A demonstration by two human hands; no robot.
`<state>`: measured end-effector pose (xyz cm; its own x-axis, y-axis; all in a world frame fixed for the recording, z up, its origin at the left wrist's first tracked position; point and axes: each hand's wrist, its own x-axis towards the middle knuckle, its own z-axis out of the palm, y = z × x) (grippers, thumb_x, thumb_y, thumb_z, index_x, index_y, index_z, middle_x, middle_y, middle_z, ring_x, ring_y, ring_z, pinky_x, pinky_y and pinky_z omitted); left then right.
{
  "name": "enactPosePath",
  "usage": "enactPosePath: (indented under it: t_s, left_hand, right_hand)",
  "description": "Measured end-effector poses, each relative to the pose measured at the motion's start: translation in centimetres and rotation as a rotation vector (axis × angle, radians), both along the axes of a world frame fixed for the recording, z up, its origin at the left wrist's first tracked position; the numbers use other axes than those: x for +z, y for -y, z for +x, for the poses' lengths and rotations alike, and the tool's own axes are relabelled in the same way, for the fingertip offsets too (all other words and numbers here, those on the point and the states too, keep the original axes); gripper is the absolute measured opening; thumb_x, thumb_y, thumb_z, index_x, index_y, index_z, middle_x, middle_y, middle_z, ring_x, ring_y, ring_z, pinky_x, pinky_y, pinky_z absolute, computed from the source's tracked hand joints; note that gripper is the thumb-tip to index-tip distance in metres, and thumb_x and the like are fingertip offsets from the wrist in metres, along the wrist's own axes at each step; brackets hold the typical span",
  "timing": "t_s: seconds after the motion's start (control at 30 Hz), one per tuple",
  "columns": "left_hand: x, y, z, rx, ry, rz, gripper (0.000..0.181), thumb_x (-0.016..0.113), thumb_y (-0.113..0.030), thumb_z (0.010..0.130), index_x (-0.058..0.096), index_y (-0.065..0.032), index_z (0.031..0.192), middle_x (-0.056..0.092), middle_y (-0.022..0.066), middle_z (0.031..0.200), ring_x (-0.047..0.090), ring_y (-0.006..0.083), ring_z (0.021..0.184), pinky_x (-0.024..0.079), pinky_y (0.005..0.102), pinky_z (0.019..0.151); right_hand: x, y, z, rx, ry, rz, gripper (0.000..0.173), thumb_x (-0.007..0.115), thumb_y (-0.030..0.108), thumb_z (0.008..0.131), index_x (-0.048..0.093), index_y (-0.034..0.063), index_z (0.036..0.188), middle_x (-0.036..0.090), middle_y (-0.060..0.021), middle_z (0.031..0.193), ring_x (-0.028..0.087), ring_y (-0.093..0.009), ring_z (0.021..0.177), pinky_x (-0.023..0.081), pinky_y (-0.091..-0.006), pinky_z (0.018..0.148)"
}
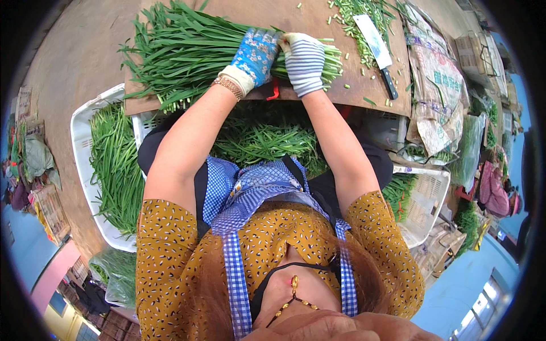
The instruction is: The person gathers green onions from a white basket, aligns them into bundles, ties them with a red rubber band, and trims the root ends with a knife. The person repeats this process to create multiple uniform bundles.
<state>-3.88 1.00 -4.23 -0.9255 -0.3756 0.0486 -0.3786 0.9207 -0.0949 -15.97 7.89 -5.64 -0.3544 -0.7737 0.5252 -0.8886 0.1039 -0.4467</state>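
A large bundle of garlic chives [183, 51] lies across the wooden board, leaves to the left and pale cut ends to the right. My left hand [256, 55], in a blue floral glove, wraps over the middle of the bundle. Close beside it, my right hand [303, 64], in a striped knit glove, grips the bundle nearer the cut ends. Its fingertips are curled and partly hidden. A red tie [273, 90] hangs below the stalks between both hands. To the right, a cleaver [373, 42] with a black handle rests on the board [298, 13].
Chopped stalk ends [354, 36] lie around the cleaver. A white crate [81, 170] of chives stands at left; another white crate [426, 204] is at right. Loose chives [268, 140] sit below the board's front edge. A woven sack [439, 81] drapes beside the board.
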Motion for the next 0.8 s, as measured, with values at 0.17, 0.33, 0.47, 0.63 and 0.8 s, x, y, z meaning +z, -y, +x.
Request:
enactPosePath:
  t_s: [0.17,0.33,0.47,0.63,0.8]
  left_hand:
    - [1.8,-1.4,2.4,0.002,-0.169,-0.052,0.086,0.073,-0.04,0.064,0.036,-0.0074,0.134,0.038,0.015,0.136,0.033,0.0302,0.128,0.018,0.0463,0.108]
    - [3.1,-4.3,7.5,-0.112,-0.339,-0.093,0.026,0.061,-0.013,0.075,0.063,-0.0111,0.1,0.057,0.002,0.062,0.059,0.0209,0.063,0.049,0.0401,0.079]
    - [-1.1,-5.4,8.0,-0.195,-0.142,-0.105,0.029,0.053,-0.01,0.077,0.061,-0.0133,0.105,0.052,0.0008,0.058,0.057,0.0185,0.061,0.048,0.037,0.082]
    - [-3.3,-6.5,5.3,-0.265,-0.137,-0.099,0.035,0.05,-0.01,0.079,0.058,-0.0137,0.112,0.052,-0.0002,0.058,0.056,0.0169,0.06,0.046,0.0376,0.085]
    - [-4.3,-6.7,3.3,-0.207,-0.144,-0.101,0.031,0.051,-0.012,0.079,0.059,-0.0135,0.108,0.054,0.0008,0.06,0.058,0.0177,0.063,0.044,0.0362,0.086]
  right_hand:
    - [-0.7,0.1,-0.6,-0.002,-0.006,-0.014,0.019,0.06,0.025,0.079,0.067,0.0077,0.077,0.063,-0.0125,0.068,0.06,-0.03,0.067,0.046,-0.0397,0.066]
    - [-0.4,0.0,-0.5,-0.01,0.001,-0.032,0.019,0.061,0.026,0.078,0.067,0.0075,0.077,0.063,-0.0123,0.068,0.06,-0.03,0.067,0.046,-0.0398,0.065]
    - [-0.5,0.1,-0.4,-0.003,0.001,-0.051,0.019,0.062,0.026,0.077,0.067,0.0073,0.076,0.062,-0.0124,0.067,0.06,-0.03,0.066,0.046,-0.0401,0.064]
    - [-0.6,0.3,-0.6,-0.019,-0.021,-0.026,0.019,0.062,0.027,0.077,0.067,0.0086,0.076,0.063,-0.0124,0.068,0.061,-0.03,0.067,0.046,-0.0395,0.064]
    - [-0.5,0.0,-0.7,-0.029,-0.001,-0.027,0.019,0.062,0.027,0.077,0.068,0.009,0.077,0.063,-0.0122,0.069,0.061,-0.029,0.067,0.047,-0.0386,0.065]
